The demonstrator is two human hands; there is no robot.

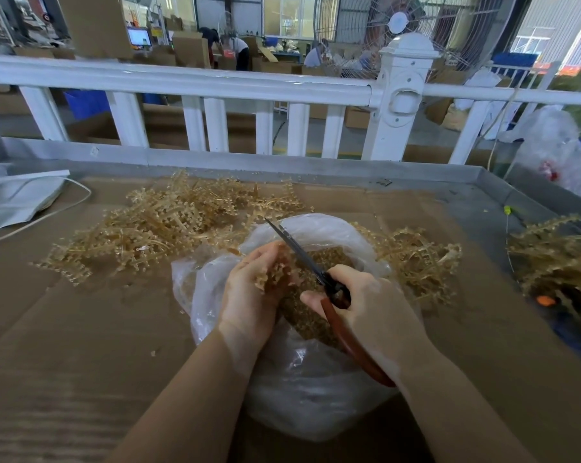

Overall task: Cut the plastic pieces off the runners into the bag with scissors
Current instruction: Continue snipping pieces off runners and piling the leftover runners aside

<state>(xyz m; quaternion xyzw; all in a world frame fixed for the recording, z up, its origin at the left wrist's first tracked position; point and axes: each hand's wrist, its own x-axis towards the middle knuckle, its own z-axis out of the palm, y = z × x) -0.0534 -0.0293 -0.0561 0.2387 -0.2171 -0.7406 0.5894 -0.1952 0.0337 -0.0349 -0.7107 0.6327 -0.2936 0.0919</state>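
Over the open bag (302,389), already partly filled with cut pieces (312,319), a runner (272,272) is gripped by the left hand (249,295) and scissors (316,272) by the right hand (372,305). Much is judged left: a large pile of uncut runners (169,225) lies behind on the desk (82,345).

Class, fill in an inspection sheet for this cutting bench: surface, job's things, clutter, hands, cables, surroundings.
Surface: cardboard sheet in a metal tray.
Job's things: clear bag part-filled with cut pieces; runner piles behind and right of the bag.
Clutter: white packet far left; plastic bags far right.
Hands: left hand holds a runner over the bag; right hand grips scissors.
Cables: white cord, left.
Surroundings: white fence, fan, boxes, workers.
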